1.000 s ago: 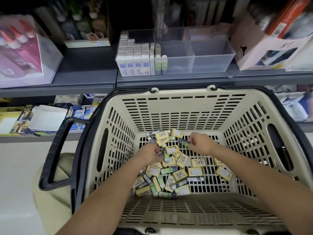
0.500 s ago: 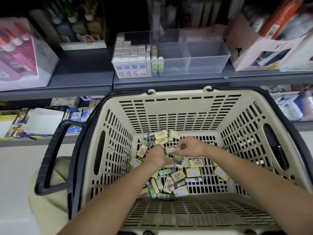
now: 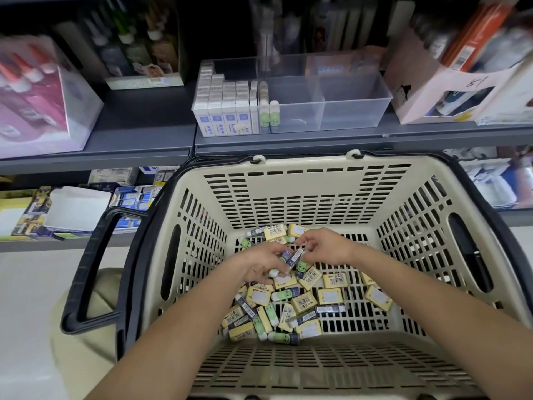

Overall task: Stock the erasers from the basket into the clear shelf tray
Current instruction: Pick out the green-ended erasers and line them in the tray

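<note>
A dark grey metal shelf (image 3: 138, 140) runs across the upper part of the view, its front lip paler than its board. At the left end of this shelf stands a blurred pink-and-white carton (image 3: 43, 111) of red-capped bottles. Further back on the shelf, nearer its middle, sits a dark display box (image 3: 144, 47) of small bottles. At the shelf's right end a white cardboard box (image 3: 427, 93) holds an upright orange pack (image 3: 473, 33). Under the shelf a lower grey shelf (image 3: 43, 246) carries flat packets and an open white box (image 3: 75, 209). Below that lies a pale, plain floor (image 3: 26, 313). The space behind the shelf is dark, while its front is evenly lit.
</note>
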